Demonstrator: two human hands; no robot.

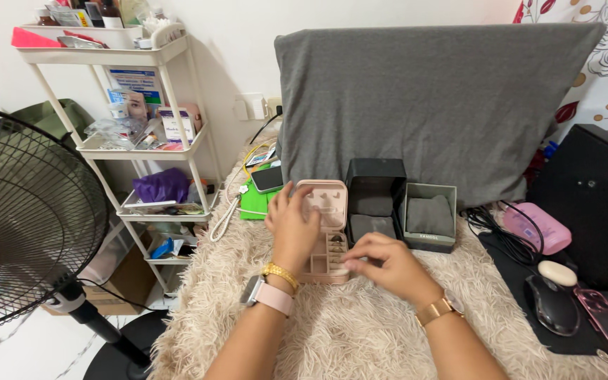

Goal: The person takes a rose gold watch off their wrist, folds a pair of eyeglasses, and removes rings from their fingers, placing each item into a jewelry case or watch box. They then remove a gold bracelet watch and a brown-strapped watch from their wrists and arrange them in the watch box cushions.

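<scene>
A pink jewellery box (324,232) sits open at the centre of the shaggy beige cover (360,331), its lid upright and small pieces lying in its divided tray. The left hand (292,224), fingers loosely spread, rests on the box's 9 o'clock side, while the right hand (383,262) pinches at the tray's 4 o'clock corner; what it grips is hidden. At 2 o'clock stand an open black box (376,200) and a grey box (429,217), each holding a grey cushion.

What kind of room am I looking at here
Probably a bedroom or home dressing corner: a pink jewellery box on a shaggy beige cover, a white shelf cart of toiletries, and a standing fan.
</scene>
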